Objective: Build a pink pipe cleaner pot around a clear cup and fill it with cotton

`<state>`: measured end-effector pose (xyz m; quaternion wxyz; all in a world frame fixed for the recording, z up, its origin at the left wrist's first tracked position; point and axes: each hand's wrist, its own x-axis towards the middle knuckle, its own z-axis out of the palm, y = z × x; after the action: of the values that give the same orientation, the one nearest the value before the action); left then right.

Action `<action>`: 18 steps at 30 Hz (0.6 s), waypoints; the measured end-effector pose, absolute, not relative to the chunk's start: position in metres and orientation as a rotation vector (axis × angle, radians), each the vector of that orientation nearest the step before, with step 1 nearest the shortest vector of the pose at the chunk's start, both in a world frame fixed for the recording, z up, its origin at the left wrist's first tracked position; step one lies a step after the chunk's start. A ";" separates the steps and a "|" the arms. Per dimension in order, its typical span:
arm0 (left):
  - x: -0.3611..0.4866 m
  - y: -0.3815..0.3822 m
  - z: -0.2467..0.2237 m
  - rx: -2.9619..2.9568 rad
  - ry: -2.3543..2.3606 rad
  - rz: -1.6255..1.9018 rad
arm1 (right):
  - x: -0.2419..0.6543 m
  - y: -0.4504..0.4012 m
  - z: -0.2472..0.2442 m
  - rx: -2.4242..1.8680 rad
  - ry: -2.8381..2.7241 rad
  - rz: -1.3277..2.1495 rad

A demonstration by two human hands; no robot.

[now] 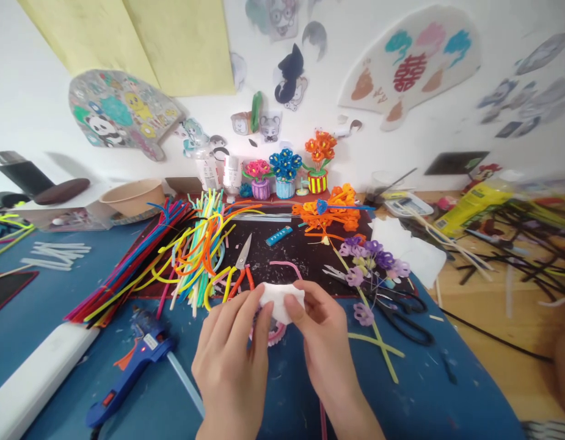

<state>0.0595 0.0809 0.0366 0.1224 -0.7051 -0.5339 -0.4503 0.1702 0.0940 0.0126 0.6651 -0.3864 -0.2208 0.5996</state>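
Observation:
Both of my hands are pinching a small folded white piece of tissue or cotton point(282, 300) in front of me. My left hand point(231, 351) grips its left end between thumb and fingers. On the opposite end, my right hand point(325, 342) presses with the thumb on top. Partly hidden below the white piece is a pink coiled pipe-cleaner ring point(277, 335); I cannot tell whether a hand touches it. A loose pink pipe cleaner point(286, 264) curves just beyond. Orange-handled scissors point(242, 266) lie past my left fingers.
A blue glue gun point(147, 351) lies left with its glue stick toward my left wrist. Bundled pipe cleaners point(135, 260) lie behind it. Purple flowers point(369, 256) and black scissors point(401, 318) are at right. Orange flowers point(337, 208) and a potted blue flower point(285, 174) stand at the back.

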 end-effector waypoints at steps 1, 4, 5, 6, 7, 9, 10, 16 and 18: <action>0.059 0.081 0.037 -2.083 -1.586 -1.339 | 0.170 0.093 0.013 -0.868 -0.492 1.357; 0.058 0.081 0.038 -2.168 -1.733 -1.460 | 0.170 0.093 0.015 -0.854 -0.495 1.375; 0.057 0.081 0.039 -2.196 -1.812 -1.519 | 0.170 0.093 0.015 -0.845 -0.493 1.384; 0.056 0.081 0.040 -2.212 -1.903 -1.594 | 0.170 0.093 0.016 -0.834 -0.488 1.397; 0.055 0.081 0.041 -2.214 -2.002 -1.685 | 0.171 0.094 0.016 -0.820 -0.481 1.411; 0.054 0.081 0.043 -2.180 -2.188 -1.895 | 0.171 0.094 0.017 -0.788 -0.466 1.442; 0.055 0.082 0.044 -2.155 -2.268 -2.002 | 0.171 0.094 0.018 -0.771 -0.465 1.457; 0.060 0.085 0.050 -1.941 -2.635 -2.625 | 0.170 0.095 0.019 -0.755 -0.507 1.498; 0.060 0.086 0.050 -1.840 -2.693 -2.804 | 0.170 0.095 0.018 -0.756 -0.514 1.494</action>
<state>0.0604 0.0857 0.0505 -0.5479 -0.3578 -0.5237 -0.5454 0.1700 0.0947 0.0185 0.6405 -0.3317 -0.2252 0.6550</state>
